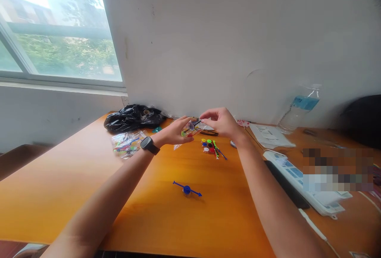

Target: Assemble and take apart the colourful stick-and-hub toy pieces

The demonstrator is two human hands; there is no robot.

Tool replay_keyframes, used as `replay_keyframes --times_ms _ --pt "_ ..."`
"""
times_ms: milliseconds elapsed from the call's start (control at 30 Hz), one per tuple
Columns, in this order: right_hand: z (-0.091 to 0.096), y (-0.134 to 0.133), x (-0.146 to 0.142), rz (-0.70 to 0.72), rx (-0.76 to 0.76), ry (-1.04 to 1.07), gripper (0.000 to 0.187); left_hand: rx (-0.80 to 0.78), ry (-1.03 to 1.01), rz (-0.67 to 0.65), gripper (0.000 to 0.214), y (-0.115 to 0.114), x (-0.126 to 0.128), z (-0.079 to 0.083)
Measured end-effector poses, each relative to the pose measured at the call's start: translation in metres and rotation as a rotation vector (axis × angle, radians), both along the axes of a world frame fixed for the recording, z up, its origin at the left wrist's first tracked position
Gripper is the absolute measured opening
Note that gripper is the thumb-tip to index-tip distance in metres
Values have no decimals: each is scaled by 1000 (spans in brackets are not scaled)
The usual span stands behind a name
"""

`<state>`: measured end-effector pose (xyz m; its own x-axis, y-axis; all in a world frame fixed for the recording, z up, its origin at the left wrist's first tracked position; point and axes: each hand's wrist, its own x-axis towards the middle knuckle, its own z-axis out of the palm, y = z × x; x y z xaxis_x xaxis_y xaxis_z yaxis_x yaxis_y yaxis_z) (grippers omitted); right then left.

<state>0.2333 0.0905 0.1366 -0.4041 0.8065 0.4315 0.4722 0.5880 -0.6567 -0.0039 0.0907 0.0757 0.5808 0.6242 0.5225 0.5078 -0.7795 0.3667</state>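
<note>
My left hand [174, 131], with a black watch on the wrist, is closed round a small clear plastic bag [196, 131] holding coloured pieces. At the bag's top, my right hand [222, 124] pinches with thumb and forefinger; whether it grips the bag's edge or a dark thin piece there, I cannot make out. Nearer to me on the table lies a blue spinner arrow [187, 189] with a round hub. Beyond it, below my right hand, is a cluster of small coloured discs [206, 149] beside several thin arrows [216, 151] in green, black and blue.
Another clear bag of coloured pieces [127, 143] lies left of my watch, before a black plastic bag [133, 118]. On the right are a white power strip [293, 170], papers [272, 135] and a clear water bottle [299, 111] by the wall. The wooden table [143, 218] spans the front.
</note>
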Motion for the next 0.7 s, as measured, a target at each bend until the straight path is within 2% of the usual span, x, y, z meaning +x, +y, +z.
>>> replay_keyframes --times_ms 200,300,400,467,533,600,700 --pt "1 -9 -7 61 20 -44 19 31 32 25 35 -9 6 8" --pt "0 -13 -10 74 28 -104 17 43 40 18 28 -13 8 11" --pt "2 -17 -12 19 70 -194 15 40 54 21 25 -14 9 13" --pt "6 -21 -12 -53 117 -260 16 37 62 30 28 -13 8 12" --pt "11 -25 -9 -96 147 -321 19 37 58 34 40 -10 5 9" --pt "15 -26 -6 -106 156 -367 27 34 50 31 54 -6 1 6" --pt "17 -25 1 -91 142 -406 43 27 60 35 62 1 -4 0"
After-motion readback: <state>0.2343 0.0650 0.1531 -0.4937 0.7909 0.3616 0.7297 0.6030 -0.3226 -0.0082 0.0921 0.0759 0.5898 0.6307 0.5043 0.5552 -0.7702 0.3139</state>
